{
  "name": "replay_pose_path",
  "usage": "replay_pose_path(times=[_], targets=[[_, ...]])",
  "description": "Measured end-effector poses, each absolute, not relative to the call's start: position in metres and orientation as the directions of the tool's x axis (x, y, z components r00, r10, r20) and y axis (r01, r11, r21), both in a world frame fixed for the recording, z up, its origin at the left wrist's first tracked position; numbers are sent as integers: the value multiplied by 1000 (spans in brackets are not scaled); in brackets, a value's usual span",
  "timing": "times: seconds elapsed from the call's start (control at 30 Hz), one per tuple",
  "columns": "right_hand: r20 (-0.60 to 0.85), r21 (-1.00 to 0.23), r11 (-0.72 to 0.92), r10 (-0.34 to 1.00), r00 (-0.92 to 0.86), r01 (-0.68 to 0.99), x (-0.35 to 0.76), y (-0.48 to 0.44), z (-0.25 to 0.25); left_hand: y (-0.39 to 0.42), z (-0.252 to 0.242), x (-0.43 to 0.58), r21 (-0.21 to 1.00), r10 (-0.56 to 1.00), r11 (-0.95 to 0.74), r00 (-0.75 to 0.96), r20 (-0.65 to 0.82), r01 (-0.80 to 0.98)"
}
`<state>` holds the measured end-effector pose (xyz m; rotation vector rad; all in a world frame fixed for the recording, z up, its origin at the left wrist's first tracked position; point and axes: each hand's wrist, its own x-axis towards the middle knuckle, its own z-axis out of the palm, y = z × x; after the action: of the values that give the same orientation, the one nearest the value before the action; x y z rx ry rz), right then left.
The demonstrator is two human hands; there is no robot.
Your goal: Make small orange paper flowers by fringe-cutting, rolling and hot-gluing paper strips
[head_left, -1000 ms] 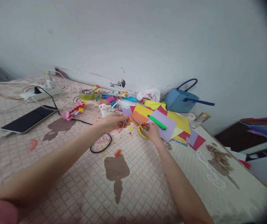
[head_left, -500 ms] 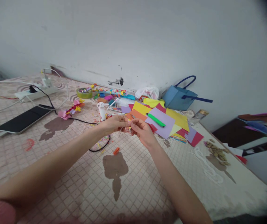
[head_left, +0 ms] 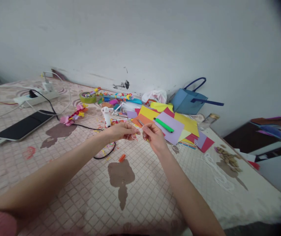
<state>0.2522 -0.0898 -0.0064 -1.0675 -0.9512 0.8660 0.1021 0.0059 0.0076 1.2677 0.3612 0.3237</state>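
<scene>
Your left hand (head_left: pixel 124 131) has thumb and fingers pinched on a thin white string (head_left: pixel 141 130). String spans the small gap to your right hand (head_left: pixel 154 135), thumb and fingertip closed on it too; exact grip is blurred. Just beyond the gap: slim metal scissor blades (head_left: pixel 140 122). Bright green capped marker (head_left: pixel 164 125) sits right of your right hand, on a lilac paper sheet (head_left: pixel 177 132). White plastic glue gun (head_left: pixel 106 117) is left of your left hand; small orange piece (head_left: pixel 122 158) lies on your side of it.
</scene>
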Motion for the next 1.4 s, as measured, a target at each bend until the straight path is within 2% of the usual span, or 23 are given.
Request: replay_pose_path(times=[0.4,0.8,1.2,1.4], targets=[[227,-938,326,833,505,-115,275,-90,-1,11,-7,105,954,310,293,939,-153,58],[158,-937,310,786,597,-160,304,-84,-13,5,-8,104,944,302,302,926,-227,133],[30,-878,292,824,566,-379,315,-83,-19,6,-10,105,950,330,251,906,-264,186],[27,-839,315,838,545,-444,320,-83,-16,7,-12,106,958,336,203,904,-265,205]])
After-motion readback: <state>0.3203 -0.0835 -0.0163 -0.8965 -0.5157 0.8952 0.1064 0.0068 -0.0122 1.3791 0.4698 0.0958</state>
